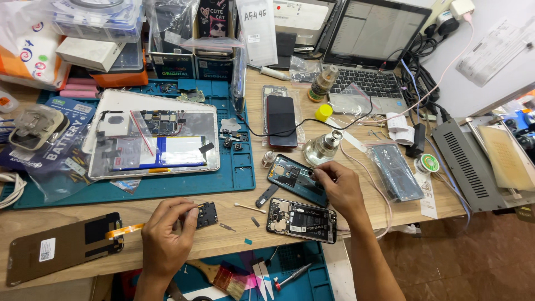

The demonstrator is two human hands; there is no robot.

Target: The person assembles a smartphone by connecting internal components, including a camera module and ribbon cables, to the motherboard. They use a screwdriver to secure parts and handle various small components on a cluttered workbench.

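My left hand (167, 234) pinches a small black square phone part (207, 214) just above the wooden bench. My right hand (341, 187) rests with its fingers on a teal phone back cover (291, 179) that lies inside up. Right in front of that cover sits an opened phone (301, 220) with its battery and boards exposed. A thin black strip (267, 195) and a cotton swab (249, 208) lie between the two hands.
An opened tablet (153, 134) lies on a teal work mat (241, 173). A dark phone (281, 120), a glass dispenser bottle (322, 147), a laptop (368, 53), a grey heating unit (471, 167) and a brown panel with an orange flex cable (64, 245) crowd the bench.
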